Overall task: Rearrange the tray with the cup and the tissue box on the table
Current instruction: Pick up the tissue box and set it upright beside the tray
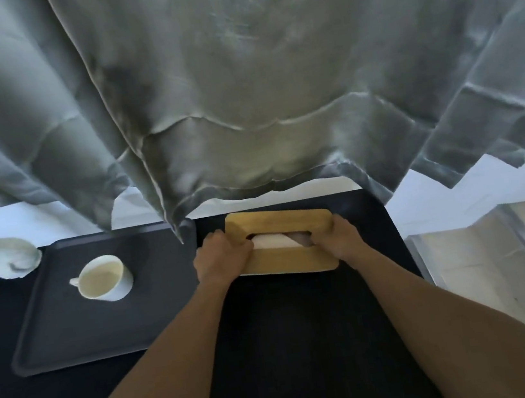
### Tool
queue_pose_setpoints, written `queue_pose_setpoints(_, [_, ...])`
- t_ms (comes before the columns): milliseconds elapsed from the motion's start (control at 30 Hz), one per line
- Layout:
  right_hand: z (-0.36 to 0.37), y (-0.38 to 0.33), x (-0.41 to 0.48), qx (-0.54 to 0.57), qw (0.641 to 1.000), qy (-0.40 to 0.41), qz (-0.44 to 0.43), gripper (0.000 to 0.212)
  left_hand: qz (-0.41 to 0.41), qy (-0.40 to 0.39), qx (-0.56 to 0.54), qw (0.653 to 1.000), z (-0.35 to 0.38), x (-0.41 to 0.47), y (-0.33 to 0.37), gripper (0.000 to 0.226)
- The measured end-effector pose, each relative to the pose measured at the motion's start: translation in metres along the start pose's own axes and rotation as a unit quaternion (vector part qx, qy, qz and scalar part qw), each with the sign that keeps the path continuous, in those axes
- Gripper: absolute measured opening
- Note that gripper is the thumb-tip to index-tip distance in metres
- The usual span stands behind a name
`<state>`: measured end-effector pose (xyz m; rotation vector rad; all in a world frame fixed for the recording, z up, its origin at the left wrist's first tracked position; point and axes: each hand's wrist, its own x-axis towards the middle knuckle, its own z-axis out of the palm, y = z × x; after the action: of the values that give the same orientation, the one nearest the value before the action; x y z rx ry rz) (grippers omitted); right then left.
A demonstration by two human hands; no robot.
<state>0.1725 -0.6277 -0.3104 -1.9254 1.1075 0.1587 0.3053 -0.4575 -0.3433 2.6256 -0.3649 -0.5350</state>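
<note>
A tissue box (279,221) with a light wooden lid and a white tissue in its slot sits at the far middle of the dark table. My left hand (220,258) grips its left end and my right hand (341,238) grips its right end. To the left lies a dark grey tray (72,340) flat on the table. A white cup (105,278) stands upright on the tray's far half, its handle pointing left. The tray's right edge lies close to the box's left end.
A grey curtain (238,84) hangs over the table's far edge, its hem just above the tray corner and the box. A white object (2,252) rests at the far left. Pale floor and a step (499,260) lie to the right.
</note>
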Motion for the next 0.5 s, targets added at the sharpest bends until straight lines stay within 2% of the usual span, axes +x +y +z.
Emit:
queue_pose_setpoints(233, [-0.002,-0.013,0.055,0.02,1.0,0.012,-0.004,0.074,-0.032,0.045,-0.034,0.998,0.003,0.032,0.016,0.054])
queue_pose_setpoints(500, [-0.003,-0.013,0.09,0.019,1.0,-0.005,-0.022,0.064,-0.041,0.058,-0.011,0.997,0.015,0.054,0.019,0.055])
